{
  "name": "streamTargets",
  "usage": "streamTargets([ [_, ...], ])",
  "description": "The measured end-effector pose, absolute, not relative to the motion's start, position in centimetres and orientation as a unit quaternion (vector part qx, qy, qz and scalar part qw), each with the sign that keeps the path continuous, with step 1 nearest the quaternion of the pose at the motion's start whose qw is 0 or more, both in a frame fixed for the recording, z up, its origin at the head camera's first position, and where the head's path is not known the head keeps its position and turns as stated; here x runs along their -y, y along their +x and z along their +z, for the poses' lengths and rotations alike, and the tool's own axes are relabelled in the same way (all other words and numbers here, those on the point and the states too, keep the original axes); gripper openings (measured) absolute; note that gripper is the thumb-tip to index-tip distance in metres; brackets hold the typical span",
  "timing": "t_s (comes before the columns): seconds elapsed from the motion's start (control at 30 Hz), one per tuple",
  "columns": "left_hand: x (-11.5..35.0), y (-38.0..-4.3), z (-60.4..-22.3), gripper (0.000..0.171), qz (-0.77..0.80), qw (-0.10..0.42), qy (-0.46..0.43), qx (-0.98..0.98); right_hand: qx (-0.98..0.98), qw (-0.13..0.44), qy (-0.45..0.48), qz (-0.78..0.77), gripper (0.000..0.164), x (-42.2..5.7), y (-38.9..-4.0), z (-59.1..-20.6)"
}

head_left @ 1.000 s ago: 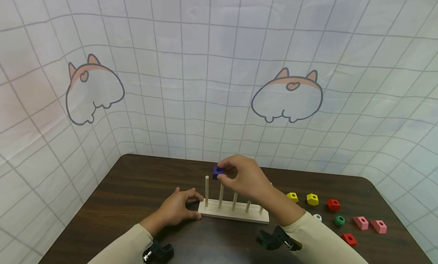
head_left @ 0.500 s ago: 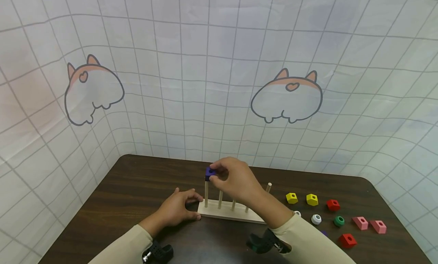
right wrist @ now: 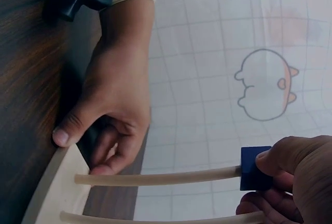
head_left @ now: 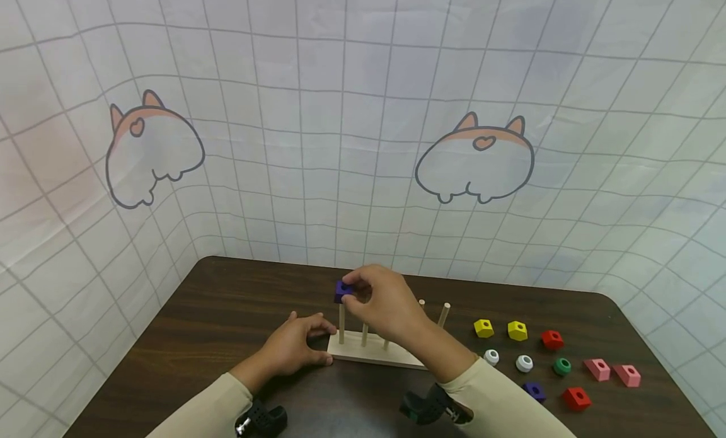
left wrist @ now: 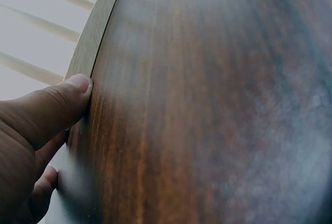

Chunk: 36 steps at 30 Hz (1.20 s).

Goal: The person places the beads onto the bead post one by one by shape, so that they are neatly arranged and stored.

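My right hand (head_left: 388,309) pinches a small purple block with a hole (head_left: 340,291) between thumb and fingers. The block sits at the top of the leftmost peg (head_left: 342,324) of a pale wooden peg stand (head_left: 363,350); in the right wrist view that peg's tip meets the underside of the blue-looking block (right wrist: 249,169). With thumb at the front corner and fingers at the back, my left hand (head_left: 295,345) holds the stand's left end. Part of the stand and its middle pegs are hidden behind my right hand and forearm.
Right of the stand lie two yellow blocks (head_left: 484,328), two white rings (head_left: 524,363), a green ring (head_left: 562,367), two red blocks (head_left: 576,399), two pink blocks (head_left: 628,375) and another purple block (head_left: 534,392). Behind the dark table (head_left: 255,287) hangs a grid-patterned curtain (head_left: 340,142).
My right hand has moved left with the purple block, from above the second peg to the top of the leftmost one. My left hand stays on the stand.
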<state>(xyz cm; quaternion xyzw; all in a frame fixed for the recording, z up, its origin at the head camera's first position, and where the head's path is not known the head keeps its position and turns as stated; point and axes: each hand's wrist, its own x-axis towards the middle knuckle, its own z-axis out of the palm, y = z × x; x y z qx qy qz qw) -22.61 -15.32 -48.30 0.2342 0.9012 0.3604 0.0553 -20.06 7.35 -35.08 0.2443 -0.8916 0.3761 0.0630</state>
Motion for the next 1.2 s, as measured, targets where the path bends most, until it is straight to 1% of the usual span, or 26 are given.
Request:
streamTargets([
  [0.23,15.4,-22.5,-48.1,0.046,0.361,0.056,0.232,-0.901,0.899,0.071,0.232,0.364,0.025,-6.5,-19.6,-35.6],
  [0.5,15.4,-22.5,-48.0,0.045,0.363,0.055,0.229,-0.901,0.895,0.115,0.216,0.372,0.027,-5.9,-19.0,-37.1],
  [0.93,15.4,-22.5,-48.4,0.047,0.359,0.051,0.23,-0.903,0.869,0.17,0.209,0.415,0.032,-5.6,-19.0,-40.4],
  [0.97,15.4,-22.5,-48.4,0.047,0.36,0.051,0.229,-0.903,0.867,0.173,0.208,0.418,0.033,-5.6,-19.1,-40.5],
  [1.2,15.4,-22.6,-48.4,0.047,0.365,0.054,0.225,-0.902,0.836,0.17,0.201,0.481,0.059,-5.5,-19.1,-41.2],
])
